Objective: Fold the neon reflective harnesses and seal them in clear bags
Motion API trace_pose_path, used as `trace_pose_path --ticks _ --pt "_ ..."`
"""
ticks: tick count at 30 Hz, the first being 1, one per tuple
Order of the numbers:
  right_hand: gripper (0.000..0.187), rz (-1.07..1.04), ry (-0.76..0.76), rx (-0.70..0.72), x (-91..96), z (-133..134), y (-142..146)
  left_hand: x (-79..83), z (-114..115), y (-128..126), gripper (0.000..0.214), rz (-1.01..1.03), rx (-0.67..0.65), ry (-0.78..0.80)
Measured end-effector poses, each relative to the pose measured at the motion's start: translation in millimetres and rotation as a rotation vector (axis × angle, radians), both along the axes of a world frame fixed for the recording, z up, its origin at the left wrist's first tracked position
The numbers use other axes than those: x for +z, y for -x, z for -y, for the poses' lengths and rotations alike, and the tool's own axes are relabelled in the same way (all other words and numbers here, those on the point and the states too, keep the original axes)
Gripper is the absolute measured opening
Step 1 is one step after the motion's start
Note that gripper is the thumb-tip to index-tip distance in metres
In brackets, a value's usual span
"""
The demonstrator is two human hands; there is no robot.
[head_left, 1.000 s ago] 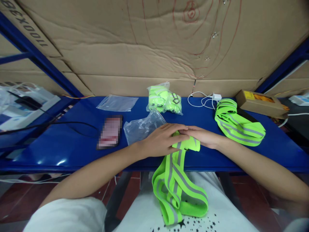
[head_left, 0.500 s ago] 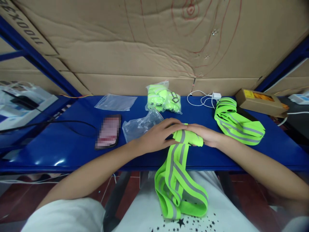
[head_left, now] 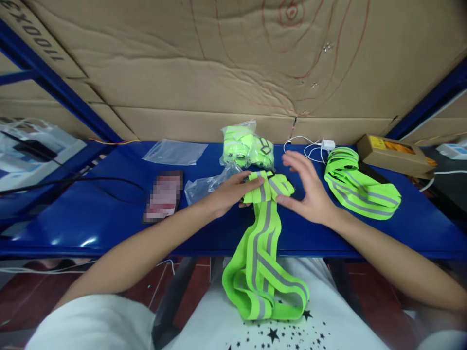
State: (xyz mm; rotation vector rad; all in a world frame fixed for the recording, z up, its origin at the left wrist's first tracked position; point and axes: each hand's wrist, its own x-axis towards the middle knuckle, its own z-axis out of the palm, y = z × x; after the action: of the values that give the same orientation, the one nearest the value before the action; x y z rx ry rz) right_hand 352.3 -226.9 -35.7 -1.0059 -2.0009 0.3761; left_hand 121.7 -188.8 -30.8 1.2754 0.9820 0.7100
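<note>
Between my hands is a neon-green reflective strap (head_left: 263, 228) with a grey stripe, its upper end folded into a bundle and its loose loops hanging past the table edge over my shirt. My left hand (head_left: 233, 189) grips the bundle from the left, thumb on top and fingers beneath. On the other side, my right hand (head_left: 308, 189) is spread, fingers apart, its thumb close to the bundle's right end; whether the thumb touches it I cannot tell. A second green reflective strap (head_left: 365, 194), partly folded, lies on the table to the right.
Two clear bags of folded green straps (head_left: 239, 146) stand at the back. A crumpled plastic bag (head_left: 204, 187), a flat plastic bag (head_left: 175, 152) and a phone (head_left: 163, 197) lie leftward. At the back right are a white charger (head_left: 327, 145) with cable and a cardboard box (head_left: 396, 153).
My right hand has come off the strap bundle and opened. My left hand now pinches the bundle, which has moved slightly left and away from me, and the hanging loops have shifted left.
</note>
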Motion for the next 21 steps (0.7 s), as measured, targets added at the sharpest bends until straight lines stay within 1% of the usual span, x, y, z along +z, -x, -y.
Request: trace_pose_path --ticks 1,3,5,7,9,11,13,16,19,21 --pt "0.081 0.098 -0.04 0.036 0.1 3 2 -0.2 1 -1 0.048 0.02 0.001 0.042" --pt "0.075 0.218 -0.067 0.114 -1.5 6 6 0.5 3 -1 0.045 0.032 -0.019 0.074" --pt "0.065 0.236 -0.043 0.174 -4.1 8 9 1.3 4 -1 0.038 0.013 -0.063 0.072" --pt "0.056 0.204 -0.005 0.188 -5.4 9 10 1.0 4 -1 0.032 -0.006 -0.11 0.087" --pt "0.045 0.161 0.032 0.166 -4.5 9 8 -1.0 3 -1 0.036 -0.006 -0.166 0.122" --pt "0.035 0.103 0.089 0.114 -1.9 9 6 -4.1 3 -2 0.05 0.009 -0.236 0.168" --pt "0.029 0.02 0.167 0.027 0.9 9 5 -7.2 2 -2 0.064 0.017 -0.29 0.201" --pt "0.03 -0.123 0.271 -0.08 3.2 5 5 -9.9 2 -1 0.076 0.031 -0.328 0.199" --pt "0.037 -0.288 0.399 -0.097 1.5 -1 6 -9.6 3 -1 0.083 0.073 -0.376 0.184" --pt "0.038 -0.432 0.549 -0.085 -0.9 -5 7 -8.4 4 -1 0.085 0.106 -0.401 0.173"
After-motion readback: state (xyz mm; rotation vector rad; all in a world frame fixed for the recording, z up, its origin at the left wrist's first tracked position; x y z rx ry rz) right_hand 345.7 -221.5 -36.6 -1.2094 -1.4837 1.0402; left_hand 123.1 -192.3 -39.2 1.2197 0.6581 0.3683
